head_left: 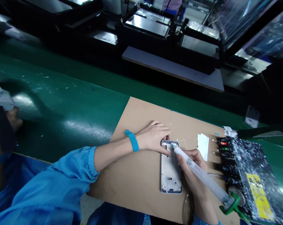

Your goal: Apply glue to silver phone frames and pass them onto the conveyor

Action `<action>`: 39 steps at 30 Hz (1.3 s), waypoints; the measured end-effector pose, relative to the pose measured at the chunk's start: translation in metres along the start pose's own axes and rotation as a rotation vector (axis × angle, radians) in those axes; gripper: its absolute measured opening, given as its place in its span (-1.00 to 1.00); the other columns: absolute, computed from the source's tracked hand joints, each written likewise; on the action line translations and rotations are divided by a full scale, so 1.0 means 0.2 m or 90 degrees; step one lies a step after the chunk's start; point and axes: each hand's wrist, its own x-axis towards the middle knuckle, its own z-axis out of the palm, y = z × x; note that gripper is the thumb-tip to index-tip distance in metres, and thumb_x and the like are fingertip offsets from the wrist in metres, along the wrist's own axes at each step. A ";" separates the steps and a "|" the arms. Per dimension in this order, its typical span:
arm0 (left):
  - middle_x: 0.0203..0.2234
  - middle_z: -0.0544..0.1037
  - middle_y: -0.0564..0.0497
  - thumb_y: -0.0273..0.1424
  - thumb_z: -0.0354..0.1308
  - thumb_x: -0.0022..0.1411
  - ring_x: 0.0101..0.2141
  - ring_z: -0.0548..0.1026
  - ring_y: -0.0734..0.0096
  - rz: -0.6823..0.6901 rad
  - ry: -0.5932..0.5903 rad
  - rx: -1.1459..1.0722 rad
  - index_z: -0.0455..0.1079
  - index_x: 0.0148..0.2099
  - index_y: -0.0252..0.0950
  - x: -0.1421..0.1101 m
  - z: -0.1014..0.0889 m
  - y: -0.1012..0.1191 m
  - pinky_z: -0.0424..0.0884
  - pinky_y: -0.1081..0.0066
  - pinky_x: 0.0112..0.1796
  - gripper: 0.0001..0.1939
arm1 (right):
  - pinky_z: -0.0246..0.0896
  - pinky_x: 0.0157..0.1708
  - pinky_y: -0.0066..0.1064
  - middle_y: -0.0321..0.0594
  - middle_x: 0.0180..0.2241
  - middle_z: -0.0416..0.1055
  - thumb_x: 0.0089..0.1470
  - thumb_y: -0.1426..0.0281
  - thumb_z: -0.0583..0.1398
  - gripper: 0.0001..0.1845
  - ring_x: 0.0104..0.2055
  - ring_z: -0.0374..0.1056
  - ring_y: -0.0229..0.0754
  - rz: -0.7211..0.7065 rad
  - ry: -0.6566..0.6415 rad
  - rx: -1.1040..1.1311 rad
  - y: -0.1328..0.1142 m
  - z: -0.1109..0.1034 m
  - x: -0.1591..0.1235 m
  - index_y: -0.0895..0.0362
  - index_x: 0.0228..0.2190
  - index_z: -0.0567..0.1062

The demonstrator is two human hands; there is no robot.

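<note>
A white phone frame (170, 170) lies flat on a brown cardboard sheet (136, 175). My left hand (154, 137) rests at the frame's top left corner, fingers curled and thumb pressing its edge. A blue strap circles that wrist. My right hand (193, 175) grips a clear glue syringe (202, 176) like a pen. The syringe's blue tip touches the frame's top edge. A green fitting and a tube leave the syringe's rear end at the lower right.
A black dispenser box (249, 175) with knobs, lit lamps and a yellow label stands right of the cardboard. White paper scraps (203, 144) lie beside it. A green belt (61, 103) runs behind, with dark machines beyond. Another person's blue sleeve shows at the far left.
</note>
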 end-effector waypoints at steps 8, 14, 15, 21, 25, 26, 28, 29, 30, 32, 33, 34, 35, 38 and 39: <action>-0.26 0.64 0.08 0.09 0.56 0.22 -0.13 0.57 0.15 0.002 0.000 -0.003 0.44 -0.18 -0.17 0.00 0.00 0.01 0.26 0.10 0.13 -0.48 | 0.36 -0.40 -0.42 -0.20 -0.32 0.65 0.11 0.11 0.59 -0.57 -0.41 0.46 -0.19 -0.014 -0.009 -0.005 0.00 0.00 0.00 0.09 -0.31 0.56; -0.25 0.64 0.07 0.11 0.55 0.23 -0.13 0.56 0.16 0.000 -0.005 -0.011 0.45 -0.17 -0.17 0.00 -0.01 0.01 0.26 0.09 0.16 -0.47 | 0.41 -0.33 -0.41 -0.17 -0.28 0.69 0.14 0.11 0.58 -0.55 -0.35 0.51 -0.18 0.010 -0.020 0.016 0.01 -0.01 0.00 0.09 -0.27 0.54; -0.25 0.64 0.08 0.10 0.55 0.23 -0.13 0.56 0.17 0.001 -0.004 -0.012 0.45 -0.17 -0.17 0.00 -0.01 0.01 0.25 0.09 0.16 -0.48 | 0.40 -0.34 -0.41 -0.16 -0.27 0.69 0.15 0.11 0.58 -0.56 -0.36 0.51 -0.19 0.009 -0.021 0.019 0.01 -0.01 0.00 0.09 -0.27 0.53; -0.25 0.63 0.08 0.12 0.55 0.23 -0.12 0.56 0.18 -0.005 -0.013 -0.013 0.47 -0.17 -0.17 0.00 -0.01 0.00 0.24 0.12 0.15 -0.47 | 0.38 -0.38 -0.42 -0.21 -0.33 0.65 0.12 0.10 0.59 -0.55 -0.40 0.48 -0.19 -0.011 -0.015 0.005 0.02 -0.02 0.00 0.08 -0.31 0.54; -0.22 0.65 0.07 0.13 0.54 0.25 -0.10 0.58 0.17 -0.001 -0.035 -0.033 0.51 -0.14 -0.18 0.01 -0.03 0.00 0.21 0.13 0.14 -0.47 | 0.24 -0.51 -0.49 -0.34 -0.51 0.51 0.14 0.10 0.58 -0.56 -0.53 0.36 -0.25 -0.053 -0.021 0.035 0.03 -0.05 0.01 0.07 -0.32 0.53; -0.21 0.65 0.06 0.13 0.54 0.25 -0.09 0.58 0.17 0.002 -0.041 -0.041 0.52 -0.13 -0.17 0.01 -0.04 -0.01 0.21 0.14 0.14 -0.48 | 0.19 -0.53 -0.50 -0.37 -0.54 0.48 0.16 0.09 0.57 -0.56 -0.57 0.31 -0.27 -0.061 -0.022 0.045 0.03 -0.06 0.01 0.06 -0.32 0.51; -0.19 0.66 0.06 0.10 0.55 0.26 -0.07 0.58 0.16 0.013 -0.054 -0.052 0.55 -0.10 -0.16 0.01 -0.06 -0.02 0.20 0.14 0.15 -0.50 | 0.12 -0.57 -0.50 -0.42 -0.58 0.42 0.18 0.07 0.55 -0.54 -0.61 0.25 -0.30 -0.073 -0.017 0.053 0.04 -0.07 0.01 0.05 -0.32 0.48; -0.18 0.66 0.06 0.08 0.57 0.26 -0.06 0.58 0.16 0.021 -0.060 -0.055 0.56 -0.09 -0.16 0.00 -0.07 -0.02 0.20 0.14 0.15 -0.52 | 0.10 -0.57 -0.50 -0.42 -0.59 0.41 0.18 0.06 0.55 -0.53 -0.61 0.24 -0.30 -0.074 -0.014 0.050 0.05 -0.08 0.02 0.05 -0.32 0.47; -0.17 0.66 0.06 0.06 0.58 0.26 -0.05 0.59 0.16 0.028 -0.066 -0.059 0.57 -0.08 -0.16 0.00 -0.07 -0.03 0.20 0.15 0.15 -0.53 | 0.10 -0.58 -0.49 -0.42 -0.59 0.41 0.18 0.05 0.55 -0.53 -0.61 0.24 -0.29 -0.072 -0.013 0.044 0.04 -0.08 0.02 0.05 -0.32 0.47; -0.16 0.65 0.06 0.02 0.59 0.26 -0.04 0.59 0.15 0.038 -0.076 -0.066 0.58 -0.06 -0.15 0.00 -0.08 -0.04 0.20 0.15 0.16 -0.55 | 0.11 -0.58 -0.46 -0.40 -0.58 0.41 0.17 0.04 0.56 -0.52 -0.60 0.25 -0.28 -0.063 -0.016 0.025 0.04 -0.07 0.02 0.06 -0.32 0.49; -0.16 0.65 0.07 0.01 0.60 0.25 -0.03 0.59 0.15 0.039 -0.080 -0.069 0.59 -0.06 -0.15 0.00 -0.09 -0.04 0.20 0.15 0.16 -0.56 | 0.12 -0.57 -0.45 -0.40 -0.57 0.42 0.16 0.02 0.56 -0.51 -0.59 0.26 -0.27 -0.057 -0.019 0.013 0.03 -0.07 0.03 0.06 -0.32 0.49; -0.16 0.65 0.07 0.00 0.60 0.25 -0.03 0.59 0.15 0.039 -0.082 -0.071 0.59 -0.05 -0.15 0.01 -0.09 -0.04 0.19 0.15 0.16 -0.56 | 0.12 -0.57 -0.45 -0.39 -0.57 0.42 0.15 0.01 0.56 -0.50 -0.58 0.26 -0.26 -0.052 -0.020 0.001 0.03 -0.06 0.03 0.07 -0.32 0.50; -0.16 0.65 0.07 0.01 0.59 0.26 -0.03 0.59 0.15 0.037 -0.083 -0.073 0.59 -0.05 -0.15 0.01 -0.09 -0.04 0.19 0.15 0.16 -0.56 | 0.13 -0.57 -0.44 -0.39 -0.56 0.42 0.15 0.00 0.56 -0.50 -0.57 0.26 -0.26 -0.048 -0.018 -0.010 0.02 -0.06 0.03 0.07 -0.32 0.51; -0.15 0.67 0.05 0.05 0.57 0.27 -0.02 0.58 0.14 0.028 -0.085 -0.079 0.59 -0.06 -0.14 0.01 -0.09 -0.04 0.19 0.13 0.18 -0.55 | 0.17 -0.53 -0.41 -0.36 -0.52 0.45 0.16 -0.02 0.55 -0.51 -0.53 0.27 -0.23 -0.045 -0.014 -0.037 0.02 -0.06 0.03 0.06 -0.30 0.52; -0.15 0.67 0.05 0.06 0.56 0.27 -0.02 0.57 0.13 0.026 -0.087 -0.081 0.59 -0.06 -0.14 0.01 -0.09 -0.04 0.19 0.13 0.18 -0.55 | 0.19 -0.52 -0.40 -0.36 -0.51 0.45 0.17 -0.02 0.54 -0.51 -0.51 0.28 -0.22 -0.045 -0.015 -0.044 0.02 -0.06 0.02 0.06 -0.29 0.52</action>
